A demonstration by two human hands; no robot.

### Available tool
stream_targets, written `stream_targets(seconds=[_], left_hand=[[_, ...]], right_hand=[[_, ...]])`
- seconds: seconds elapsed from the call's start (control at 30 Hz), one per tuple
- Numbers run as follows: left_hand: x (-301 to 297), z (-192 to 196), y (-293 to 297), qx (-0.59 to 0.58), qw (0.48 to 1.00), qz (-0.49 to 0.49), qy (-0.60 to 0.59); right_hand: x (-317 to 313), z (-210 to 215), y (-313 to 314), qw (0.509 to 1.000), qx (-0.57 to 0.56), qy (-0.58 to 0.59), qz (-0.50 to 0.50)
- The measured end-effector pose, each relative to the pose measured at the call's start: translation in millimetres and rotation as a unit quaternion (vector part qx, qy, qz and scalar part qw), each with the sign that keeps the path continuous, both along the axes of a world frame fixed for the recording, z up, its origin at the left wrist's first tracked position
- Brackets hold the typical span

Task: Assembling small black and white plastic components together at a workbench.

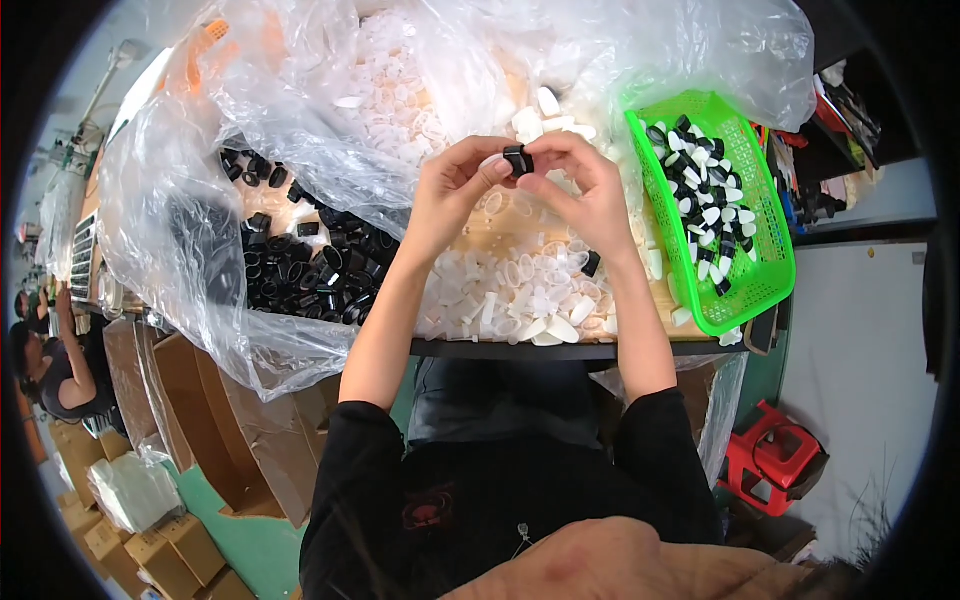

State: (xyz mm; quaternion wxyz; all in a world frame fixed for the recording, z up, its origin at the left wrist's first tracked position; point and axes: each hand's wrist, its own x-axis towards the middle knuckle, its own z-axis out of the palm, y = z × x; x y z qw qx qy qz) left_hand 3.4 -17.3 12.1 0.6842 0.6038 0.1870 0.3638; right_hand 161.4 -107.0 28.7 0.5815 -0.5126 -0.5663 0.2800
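Both hands meet above the far middle of the table. Between their fingertips is a small black plastic ring-like cap (517, 160). My left hand (455, 185) is closed in a pinch at its left side, and a bit of white shows by those fingers. With thumb and fingers, my right hand (585, 190) grips the cap's right side. Below the hands lies a pile of translucent oval rings (530, 285) mixed with white oval pieces (560, 329). A single black piece (591, 263) rests beside my right wrist. More white pieces (529, 124) lie just beyond the hands.
A heap of black caps (325, 270) lies on the left in clear plastic sheeting (180, 230). On the right stands a green basket (775, 270) of joined black-and-white pieces. Cardboard boxes (215, 430) are at lower left, a red stool (770, 455) at lower right. Another person (65, 365) sits far left.
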Motion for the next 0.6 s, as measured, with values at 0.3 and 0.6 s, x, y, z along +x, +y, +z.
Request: stream_targets(seconds=[0.3, 0.6], left_hand=[[0.5, -0.6, -3.3, -0.001, 1.0, -0.017, -0.021], [-0.3, -2.8, -1.9, 0.013, 0.999, -0.026, 0.016]], right_hand=[[-2.8, 1.9, -1.0, 0.943, 0.174, -0.245, -0.139], [3.0, 2.9, 2.7, 0.902, 0.231, -0.338, -0.137]])
